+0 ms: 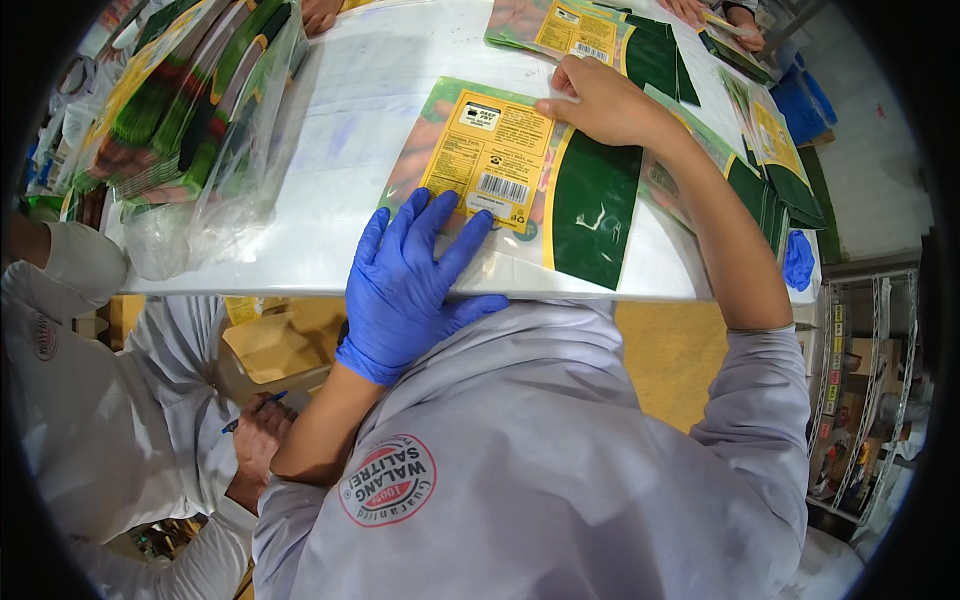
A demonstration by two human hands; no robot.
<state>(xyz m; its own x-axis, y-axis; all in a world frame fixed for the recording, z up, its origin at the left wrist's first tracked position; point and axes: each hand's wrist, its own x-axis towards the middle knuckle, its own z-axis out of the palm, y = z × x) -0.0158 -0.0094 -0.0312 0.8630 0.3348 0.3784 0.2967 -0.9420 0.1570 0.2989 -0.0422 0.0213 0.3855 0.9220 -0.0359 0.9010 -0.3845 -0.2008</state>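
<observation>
A flat printed pouch [500, 150] with a yellow label panel and a dark green end lies on the white table in front of me. My left hand [412, 270], in a blue glove, rests on its lower left part with fingers spread. At the pouch's upper edge is my bare right hand [605, 102]. Its fingers are curled, and the thumb tip touches the yellow panel. Whatever the curled fingers hold, if anything, is hidden. Beyond that hand lies a stack of similar pouches [660, 60]; more pouches [745, 200] lie right of my forearm.
A clear plastic bag [165, 235] full of similar pouches stands at the table's left. A crumpled blue glove [798, 260] lies at the right edge. To my left, a co-worker's hand [262, 435] holds a blue pen. A wire rack [865, 390] stands at right.
</observation>
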